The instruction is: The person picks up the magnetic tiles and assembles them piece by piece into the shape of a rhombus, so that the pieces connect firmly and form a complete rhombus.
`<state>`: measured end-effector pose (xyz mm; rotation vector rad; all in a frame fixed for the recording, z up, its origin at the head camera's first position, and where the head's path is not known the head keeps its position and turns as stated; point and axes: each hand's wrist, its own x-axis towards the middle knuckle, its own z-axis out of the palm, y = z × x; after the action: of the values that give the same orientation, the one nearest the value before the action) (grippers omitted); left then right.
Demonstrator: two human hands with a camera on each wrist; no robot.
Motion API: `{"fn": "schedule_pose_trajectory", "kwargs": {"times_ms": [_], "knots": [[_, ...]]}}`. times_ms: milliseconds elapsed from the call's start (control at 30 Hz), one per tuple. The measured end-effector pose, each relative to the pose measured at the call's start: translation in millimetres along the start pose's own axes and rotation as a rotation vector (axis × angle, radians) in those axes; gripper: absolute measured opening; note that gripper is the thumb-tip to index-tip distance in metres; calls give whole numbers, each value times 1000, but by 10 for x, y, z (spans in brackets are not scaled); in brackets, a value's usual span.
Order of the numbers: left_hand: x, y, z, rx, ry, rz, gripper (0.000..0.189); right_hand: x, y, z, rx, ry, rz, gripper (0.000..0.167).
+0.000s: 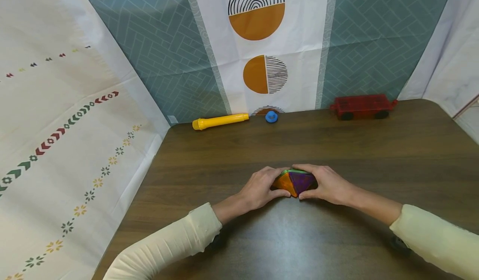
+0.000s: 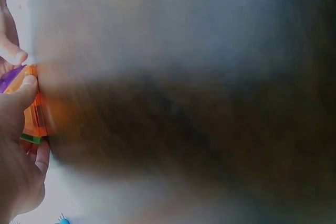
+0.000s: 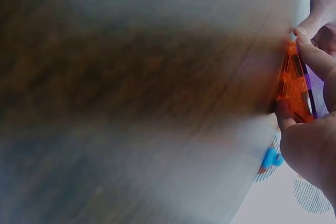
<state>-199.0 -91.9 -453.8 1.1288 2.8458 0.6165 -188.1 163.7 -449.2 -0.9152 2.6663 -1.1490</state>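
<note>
At the middle of the table, a small pyramid-like shape of translucent triangular tiles stands between both hands. An orange tile (image 1: 286,184) faces left, a purple tile (image 1: 301,182) faces right, and a green edge shows behind them. My left hand (image 1: 262,188) grips the left side, its thumb low on the orange tile. The right hand (image 1: 328,185) holds the other side, thumb at the purple tile's lower edge. In the right wrist view an orange tile (image 3: 295,85) sits between thumb and fingers. The two thumb tips are close together at the front; the far side is mostly hidden.
Along the table's back edge lie a yellow toy microphone (image 1: 220,121), a small blue knob-like piece (image 1: 271,117) and a translucent red wheeled toy car base (image 1: 362,107). Patterned cloth (image 1: 164,43) hangs behind the wooden table (image 1: 209,147).
</note>
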Motion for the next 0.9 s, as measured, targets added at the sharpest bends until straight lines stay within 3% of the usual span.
{"fn": "schedule_pose_trajectory", "kwargs": {"times_ms": [667,900], "knots": [[15,33,11,11,9,11,64,7,-24,46,29,45,14,73],[19,24,16,15,10,13,63,8,-34,43,15,27,7,78]]}}
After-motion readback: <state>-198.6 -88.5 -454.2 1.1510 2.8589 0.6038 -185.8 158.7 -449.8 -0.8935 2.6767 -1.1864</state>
